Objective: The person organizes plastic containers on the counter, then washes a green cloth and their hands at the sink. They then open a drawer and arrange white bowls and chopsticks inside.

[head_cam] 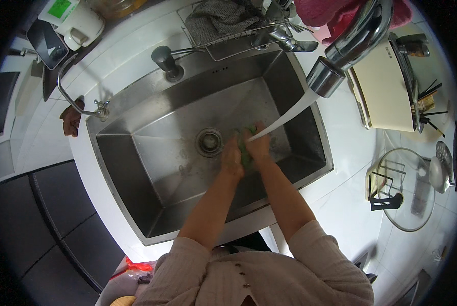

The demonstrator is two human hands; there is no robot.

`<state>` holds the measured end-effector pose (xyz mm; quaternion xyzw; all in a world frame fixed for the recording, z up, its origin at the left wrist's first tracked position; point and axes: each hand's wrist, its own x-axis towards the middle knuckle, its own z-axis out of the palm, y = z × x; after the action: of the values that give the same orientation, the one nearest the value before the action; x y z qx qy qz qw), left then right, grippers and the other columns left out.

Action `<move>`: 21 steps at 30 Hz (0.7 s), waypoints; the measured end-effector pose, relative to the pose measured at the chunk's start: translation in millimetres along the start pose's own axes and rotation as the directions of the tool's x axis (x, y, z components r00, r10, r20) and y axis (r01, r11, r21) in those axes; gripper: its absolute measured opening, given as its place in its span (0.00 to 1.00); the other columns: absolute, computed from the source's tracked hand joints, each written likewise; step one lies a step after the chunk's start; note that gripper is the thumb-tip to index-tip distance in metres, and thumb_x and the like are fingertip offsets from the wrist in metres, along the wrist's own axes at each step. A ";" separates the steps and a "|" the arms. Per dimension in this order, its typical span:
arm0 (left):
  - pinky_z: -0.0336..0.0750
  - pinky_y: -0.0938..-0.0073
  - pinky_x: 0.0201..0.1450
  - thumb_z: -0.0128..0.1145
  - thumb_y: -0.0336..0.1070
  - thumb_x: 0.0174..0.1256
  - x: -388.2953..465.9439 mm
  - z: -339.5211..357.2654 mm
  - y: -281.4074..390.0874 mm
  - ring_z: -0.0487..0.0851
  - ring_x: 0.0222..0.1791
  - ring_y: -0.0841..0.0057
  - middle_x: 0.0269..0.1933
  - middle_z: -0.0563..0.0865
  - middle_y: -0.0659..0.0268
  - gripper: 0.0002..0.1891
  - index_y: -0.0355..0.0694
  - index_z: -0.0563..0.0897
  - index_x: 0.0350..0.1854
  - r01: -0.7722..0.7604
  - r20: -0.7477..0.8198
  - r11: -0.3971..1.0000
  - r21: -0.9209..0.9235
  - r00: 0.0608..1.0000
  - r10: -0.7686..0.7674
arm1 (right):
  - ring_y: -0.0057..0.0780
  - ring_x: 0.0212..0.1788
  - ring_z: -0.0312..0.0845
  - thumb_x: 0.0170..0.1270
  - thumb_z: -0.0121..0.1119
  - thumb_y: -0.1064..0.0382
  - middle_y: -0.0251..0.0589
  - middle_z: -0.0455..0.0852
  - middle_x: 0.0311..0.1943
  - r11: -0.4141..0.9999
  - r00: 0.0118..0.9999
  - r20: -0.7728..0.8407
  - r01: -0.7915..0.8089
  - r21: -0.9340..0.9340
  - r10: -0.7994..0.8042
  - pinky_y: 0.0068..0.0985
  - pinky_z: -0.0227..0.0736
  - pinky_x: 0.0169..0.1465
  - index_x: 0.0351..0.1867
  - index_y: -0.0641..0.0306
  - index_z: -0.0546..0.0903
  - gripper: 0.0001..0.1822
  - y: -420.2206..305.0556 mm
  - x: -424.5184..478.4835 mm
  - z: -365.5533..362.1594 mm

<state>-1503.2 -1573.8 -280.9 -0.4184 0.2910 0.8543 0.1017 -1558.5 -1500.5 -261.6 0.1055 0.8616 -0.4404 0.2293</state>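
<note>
Both hands are down in a stainless steel sink (167, 153), to the right of its drain strainer (209, 142). Green leafy stuff (246, 157), probably a vegetable, is held between my left hand (232, 157) and my right hand (259, 143). Some of the green also shows at the fingertips. A stream of water (286, 116) pours from the chrome faucet (326, 76) onto my right hand. The fingers are blurred and partly hidden, so their exact grip is hard to make out.
A wire rack (247, 40) with a grey cloth (221, 21) stands behind the sink, near a soap dispenser pump (168, 63). A small curved tap (66, 86) rises at the left corner. On the right are a cream knife block (383, 88) and a glass lid (415, 191).
</note>
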 end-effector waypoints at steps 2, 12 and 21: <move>0.74 0.64 0.44 0.37 0.55 0.69 -5.8 -4.7 3.4 0.78 0.41 0.67 0.41 0.79 0.61 0.24 0.38 0.76 0.46 -0.297 0.110 0.926 0.234 0.954 0.278 | 0.51 0.41 0.78 0.53 0.58 0.65 0.58 0.80 0.36 0.986 0.978 -0.126 0.169 -0.015 -0.169 0.39 0.70 0.45 0.44 0.73 0.74 0.18 14.5 -24.3 9.0; 0.63 0.56 0.60 0.42 0.50 0.69 -18.6 15.9 19.8 0.71 0.56 0.62 0.60 0.71 0.55 0.23 0.40 0.70 0.58 0.043 0.049 0.971 -0.233 0.998 -0.032 | 0.44 0.33 0.76 0.56 0.55 0.64 0.53 0.76 0.27 0.978 0.979 -0.141 0.163 0.131 -0.144 0.37 0.70 0.38 0.39 0.70 0.69 0.13 1.1 -21.1 18.7; 0.71 0.73 0.50 0.49 0.47 0.67 -19.8 15.8 24.7 0.75 0.48 0.74 0.47 0.76 0.61 0.19 0.37 0.74 0.50 0.278 0.168 0.954 0.108 0.941 -0.293 | 0.37 0.38 0.78 0.57 0.60 0.57 0.46 0.79 0.35 0.958 0.961 0.261 0.011 0.285 -0.089 0.30 0.72 0.43 0.56 0.69 0.68 0.27 12.7 28.7 -26.8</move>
<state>-1511.4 -1583.2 -247.8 -0.3719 0.2518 0.8523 0.2680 -1586.8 -1472.0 -271.1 0.0538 0.7532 -0.5743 0.3164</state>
